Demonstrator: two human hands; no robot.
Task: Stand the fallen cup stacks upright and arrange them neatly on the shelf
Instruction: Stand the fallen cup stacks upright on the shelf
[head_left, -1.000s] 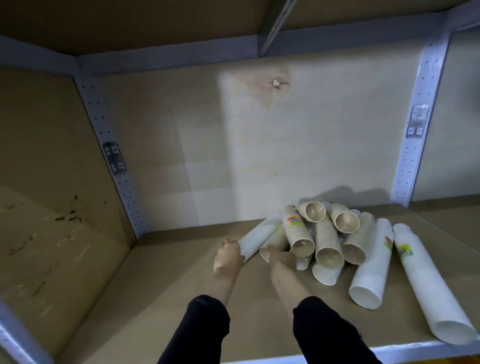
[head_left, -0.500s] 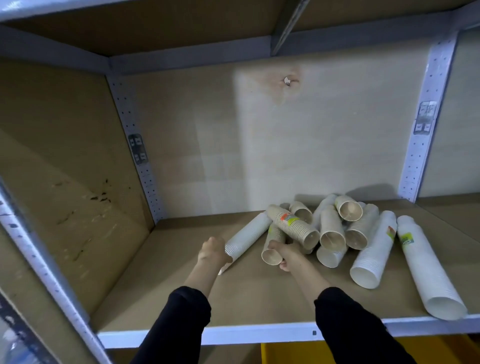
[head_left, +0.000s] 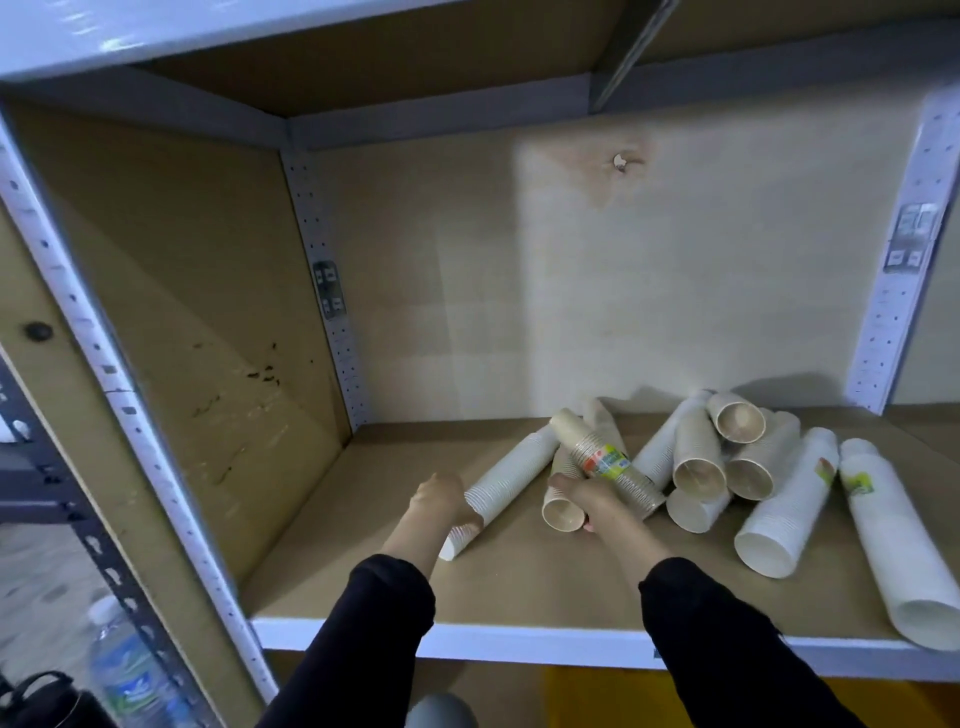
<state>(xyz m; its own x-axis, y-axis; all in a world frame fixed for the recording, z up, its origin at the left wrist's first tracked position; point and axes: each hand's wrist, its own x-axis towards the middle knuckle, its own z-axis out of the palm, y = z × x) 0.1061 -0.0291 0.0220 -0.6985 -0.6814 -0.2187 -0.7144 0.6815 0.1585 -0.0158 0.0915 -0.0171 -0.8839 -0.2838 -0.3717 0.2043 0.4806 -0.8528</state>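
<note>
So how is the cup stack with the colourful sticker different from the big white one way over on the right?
The stickered stack is brownish, slim and gripped by the right hand, propped on other stacks. The far-right stack is white, much wider and longer, untouched, flat on the shelf. Both are lying down, not standing.

Two bare hands, left hand (head_left: 439, 501) and right hand (head_left: 597, 506). Long black sleeves (head_left: 374, 623) ending at the wrists. No gloves, rings, or markings.
</note>
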